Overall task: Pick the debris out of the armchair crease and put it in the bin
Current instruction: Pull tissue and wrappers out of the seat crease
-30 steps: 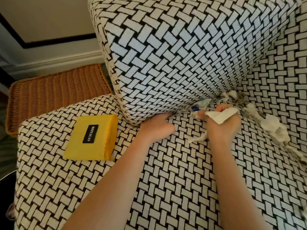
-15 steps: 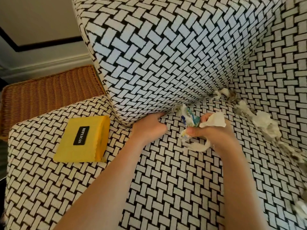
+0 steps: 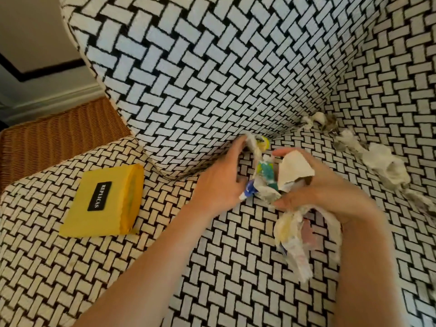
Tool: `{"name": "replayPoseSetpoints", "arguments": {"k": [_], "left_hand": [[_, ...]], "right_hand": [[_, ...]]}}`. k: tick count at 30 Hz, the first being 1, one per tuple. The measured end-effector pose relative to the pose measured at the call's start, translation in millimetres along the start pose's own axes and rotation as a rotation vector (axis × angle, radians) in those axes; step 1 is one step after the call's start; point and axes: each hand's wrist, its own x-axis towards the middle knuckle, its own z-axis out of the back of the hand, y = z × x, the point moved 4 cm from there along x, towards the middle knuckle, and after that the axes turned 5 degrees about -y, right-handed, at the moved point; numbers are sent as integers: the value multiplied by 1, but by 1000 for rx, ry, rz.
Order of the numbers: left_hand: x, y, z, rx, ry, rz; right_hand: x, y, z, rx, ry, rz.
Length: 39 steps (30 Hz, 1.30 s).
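Note:
I look down into a black-and-white woven armchair (image 3: pixel 212 79). My right hand (image 3: pixel 330 192) is closed around a bunch of debris (image 3: pixel 295 232): white paper scraps and colourful wrappers that hang below the fist. My left hand (image 3: pixel 221 185) sits just left of it, fingers touching a blue and green wrapper (image 3: pixel 265 178) and a crumpled scrap with yellow (image 3: pixel 258 143) at the left crease. More crumpled white tissue (image 3: pixel 382 166) lies along the back crease to the right, with small bits (image 3: pixel 316 121) in the corner. No bin is in view.
A yellow book-like box (image 3: pixel 103 197) with a black label lies on the seat cushion at the left. A wicker basket (image 3: pixel 59 138) stands on the floor beside the chair at the far left. The armrest rises directly behind my hands.
My right hand pulled the wrapper out of the left crease and drew back toward me with a bigger bunch. My left hand moved from the crease over to the bunch.

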Motion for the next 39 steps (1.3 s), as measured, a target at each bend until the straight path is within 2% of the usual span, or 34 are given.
{"name": "replayPoseSetpoints", "arguments": {"k": [2, 6, 10, 13, 17, 19, 21, 22, 24, 25, 26, 28, 32, 34, 36, 39], "left_hand": [[11, -8, -7, 71, -22, -30], [30, -19, -15, -27, 18, -12], [45, -21, -21, -53, 88, 121], [53, -19, -18, -140, 39, 204], [46, -20, -10, -271, -70, 89], [36, -21, -11, -362, -42, 152], [24, -18, -19, -259, 101, 277], [15, -14, -23, -254, 95, 322], [5, 3, -16, -269, -95, 181], [6, 17, -10, -82, -278, 234], [9, 17, 0, 63, -282, 264], [17, 2, -11, -107, -9, 137], [23, 4, 2, 53, -7, 276], [29, -3, -3, 183, 82, 335], [41, -8, -9, 195, 167, 354], [54, -20, -10, 71, 235, 411]], "right_hand": [[0, 2, 2, -14, 20, 32], [-2, 6, 15, 5, -64, 117], [14, -6, 29, 211, -417, 108], [27, -9, 21, 125, -582, 111], [39, -3, -2, 18, -499, 184], [41, -1, -4, 45, -491, 182], [41, -3, -2, 81, -484, 177], [41, -3, -2, 71, -473, 179], [40, -3, -2, 17, -447, 199], [40, -4, -2, -7, -438, 205], [39, -4, -1, -28, -429, 208], [36, -3, -1, -78, -417, 224], [33, 0, -6, -248, -469, 238], [33, -1, -5, -298, -538, 238], [30, -3, -2, -203, -592, 239], [27, -3, 2, -76, -656, 192]]}}
